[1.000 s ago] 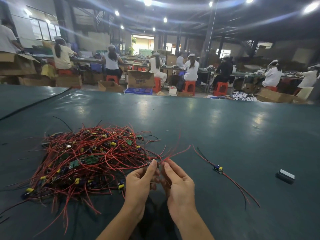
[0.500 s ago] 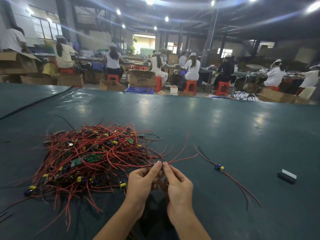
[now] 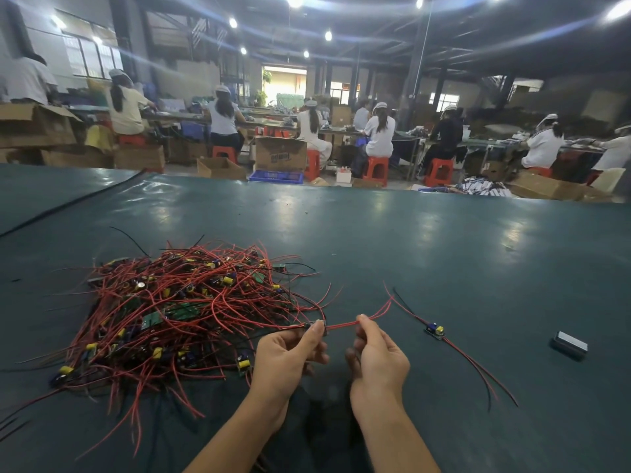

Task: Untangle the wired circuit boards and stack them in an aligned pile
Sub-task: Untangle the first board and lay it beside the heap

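Circuit boards with red wires lie in a big tangled heap (image 3: 177, 312) on the dark green desk (image 3: 444, 250), at the left in front of the person. The left hand (image 3: 286, 360) pinches one small board (image 3: 316, 326) between thumb and forefinger, just at the right edge of the heap; the other fingers (image 3: 319, 356) are curled loosely under it. The right hand (image 3: 379, 363) is closed on the red wires (image 3: 341, 325) that come out of this board, thumb and fingertips pressed together, and the wires run nearly straight between the two hands. Both forearms come up from the lower edge, the hands raised a little over the desk, palms turned toward each other. One separate board (image 3: 434, 331) with its red wires lies alone on the desk at the right of the hands. Further to the right, well apart, a small dark block (image 3: 568, 345) rests on the desk. A cardboard box (image 3: 280, 153) behind the desk has printing on it, but it is too blurred to read.
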Demonstrator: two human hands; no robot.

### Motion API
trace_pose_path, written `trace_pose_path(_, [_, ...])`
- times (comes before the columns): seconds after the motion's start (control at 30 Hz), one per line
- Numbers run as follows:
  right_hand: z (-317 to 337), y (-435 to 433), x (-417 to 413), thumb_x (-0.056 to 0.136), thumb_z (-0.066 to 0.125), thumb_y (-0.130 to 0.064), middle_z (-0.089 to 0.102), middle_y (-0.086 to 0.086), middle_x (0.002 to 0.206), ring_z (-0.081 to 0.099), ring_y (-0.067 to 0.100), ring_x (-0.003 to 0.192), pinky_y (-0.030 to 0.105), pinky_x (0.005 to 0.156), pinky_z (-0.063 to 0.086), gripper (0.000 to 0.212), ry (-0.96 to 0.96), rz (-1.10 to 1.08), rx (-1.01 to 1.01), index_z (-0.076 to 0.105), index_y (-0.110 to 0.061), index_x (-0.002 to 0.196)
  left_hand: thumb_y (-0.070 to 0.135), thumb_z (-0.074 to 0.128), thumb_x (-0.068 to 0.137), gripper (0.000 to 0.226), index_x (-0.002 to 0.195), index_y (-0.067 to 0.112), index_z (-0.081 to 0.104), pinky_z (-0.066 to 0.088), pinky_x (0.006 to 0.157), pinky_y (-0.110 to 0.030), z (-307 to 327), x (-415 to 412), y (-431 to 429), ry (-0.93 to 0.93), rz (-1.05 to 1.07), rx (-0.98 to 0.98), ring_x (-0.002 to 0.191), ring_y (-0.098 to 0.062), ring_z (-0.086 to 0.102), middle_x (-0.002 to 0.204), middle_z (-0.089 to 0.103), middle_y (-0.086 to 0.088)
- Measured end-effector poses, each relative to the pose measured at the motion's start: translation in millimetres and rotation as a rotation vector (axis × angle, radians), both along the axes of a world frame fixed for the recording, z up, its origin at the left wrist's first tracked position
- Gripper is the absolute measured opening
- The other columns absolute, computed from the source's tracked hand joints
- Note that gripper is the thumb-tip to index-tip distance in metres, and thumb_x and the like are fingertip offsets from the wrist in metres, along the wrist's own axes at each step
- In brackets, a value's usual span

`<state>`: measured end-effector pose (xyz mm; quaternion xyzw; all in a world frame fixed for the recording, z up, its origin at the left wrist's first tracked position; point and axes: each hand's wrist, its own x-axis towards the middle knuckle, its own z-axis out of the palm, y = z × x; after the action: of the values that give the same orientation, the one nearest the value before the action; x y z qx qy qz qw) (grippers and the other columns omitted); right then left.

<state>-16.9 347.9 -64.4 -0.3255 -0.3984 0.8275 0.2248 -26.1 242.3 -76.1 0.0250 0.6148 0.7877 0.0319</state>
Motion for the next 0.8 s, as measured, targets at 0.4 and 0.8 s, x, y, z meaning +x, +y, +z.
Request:
trace_pose_path(0.4, [10, 35, 1, 0.084, 0.072, -0.006, 0.056, 0.000, 0.059, 0.046, 0.002, 0.033, 0.015, 0.038, 0.039, 0.018, 0.021, -0.169, -0.103, 0.063, -0.007, 0.068, 0.024, 0.072, 0.082, 0.018, 0.070, 0.010, 0.072, 0.045, 0.045, -0.019, 3, 8, 3, 0.013, -0.057, -0.014, 0.057, -0.016, 0.067, 0.065, 0.069, -0.007])
trace_pose_path(0.8, [9, 42, 4, 0.088, 0.062, -0.014, 0.053, -0.002, 0.065, 0.046, 0.009, 0.050, 0.018, 0.039, 0.040, 0.011, 0.091, -0.059, -0.265, 0.063, -0.011, 0.077, 0.033, 0.073, 0.070, 0.023, 0.068, 0.011, 0.072, 0.044, 0.045, -0.019, 2, 9, 3, -0.008, -0.048, 0.088, 0.056, -0.015, 0.065, 0.065, 0.068, -0.009])
